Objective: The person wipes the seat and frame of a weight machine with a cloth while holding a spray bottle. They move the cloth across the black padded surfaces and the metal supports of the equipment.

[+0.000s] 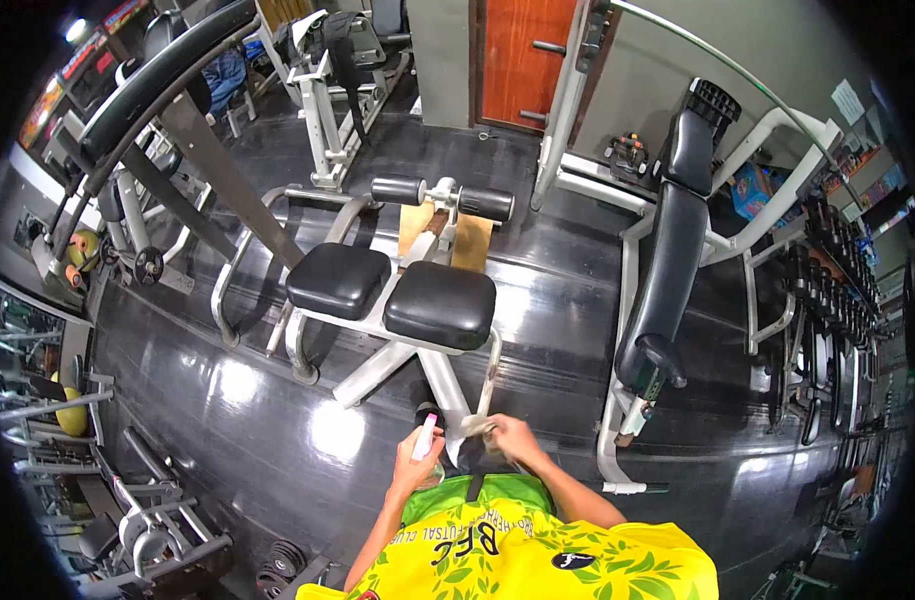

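Low in front of my body, my left hand (pixel 414 462) is wrapped round a spray bottle (pixel 425 440) with a white head and a pink tip. A pale cloth (pixel 476 427) is bunched in my right hand (pixel 515 440), at the lower end of a curved metal handle (pixel 493 375). That handle belongs to a white-framed exercise bench (pixel 443 385) just ahead of me. Two black padded seats (pixel 441 305) and two black foam rollers (pixel 487 203) are mounted on it.
To the right stands a long black padded bench (pixel 675 250) under a barbell rack. Dumbbells (pixel 828 290) fill a rack farther right. A machine with a thick black padded arm (pixel 163 85) rises at the left. Weight plates (pixel 281 562) lie low at the left. A wooden door (pixel 518 60) is at the back.
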{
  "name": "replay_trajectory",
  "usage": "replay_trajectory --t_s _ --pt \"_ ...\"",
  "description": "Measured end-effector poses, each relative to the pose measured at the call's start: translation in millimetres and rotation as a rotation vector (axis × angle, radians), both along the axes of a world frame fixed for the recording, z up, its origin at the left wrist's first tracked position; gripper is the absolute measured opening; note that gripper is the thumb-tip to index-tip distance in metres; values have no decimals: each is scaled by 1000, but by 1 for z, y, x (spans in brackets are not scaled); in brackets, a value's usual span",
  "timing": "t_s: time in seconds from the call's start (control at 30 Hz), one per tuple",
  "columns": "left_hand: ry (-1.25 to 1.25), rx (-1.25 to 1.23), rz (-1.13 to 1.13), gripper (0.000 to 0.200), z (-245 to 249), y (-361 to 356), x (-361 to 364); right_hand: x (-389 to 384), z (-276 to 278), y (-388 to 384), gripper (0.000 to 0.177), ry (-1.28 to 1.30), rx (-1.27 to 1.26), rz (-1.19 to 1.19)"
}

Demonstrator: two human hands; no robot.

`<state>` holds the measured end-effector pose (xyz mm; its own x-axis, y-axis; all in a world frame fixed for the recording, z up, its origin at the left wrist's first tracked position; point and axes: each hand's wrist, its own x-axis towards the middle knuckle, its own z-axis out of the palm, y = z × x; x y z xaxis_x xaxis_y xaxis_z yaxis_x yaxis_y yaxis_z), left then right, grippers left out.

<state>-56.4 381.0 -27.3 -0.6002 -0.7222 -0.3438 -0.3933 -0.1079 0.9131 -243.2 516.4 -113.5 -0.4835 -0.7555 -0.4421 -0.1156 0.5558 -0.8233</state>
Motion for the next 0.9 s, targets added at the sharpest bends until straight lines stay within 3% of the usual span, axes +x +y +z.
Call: replay_trajectory --t_s 0.07,0.1,0.13,0.27,0.3,0.37,0.47,0.57,0.67,0.77,0.8,0.87,0.9 --pt "29 37 5 21 5 -2 -3 -27 -16 7 30 57 19 -110" --pt "32 53 12 21 5 -2 -4 -41 -79 17 29 -110 -213 -345" --pt "27 53 11 21 2 -3 -2 -57 -48 7 29 -167 -203 -497" --pt "-9 30 -59 22 -8 -7 4 -117 -27 -46 33 61 -214 -604" --pt "-16 44 -72 22 -8 -8 5 -130 -59 -60 34 242 -199 -580" --pt "-20 58 -69 22 -7 -11 6 -133 -74 -98 38 226 -162 -542" --pt "-37 69 -66 23 1 -19 7 -111 -91 -135 45 341 42 -118" --pt "-43 69 -32 23 6 -26 8 -91 -109 -140 48 474 18 -253" --pt "-43 76 6 23 5 -32 11 -82 -99 -121 51 440 -55 -279" --pt "-53 88 -20 23 0 -40 13 -42 -60 -82 49 248 121 -277" --pt "-51 91 -34 23 -2 -43 12 -27 -57 -64 48 216 153 -220" --pt "-65 109 -52 23 -4 -48 6 4 -60 -27 50 389 -99 -110" --pt "-79 119 -60 22 -5 -51 4 7 -37 -16 48 213 62 -23"
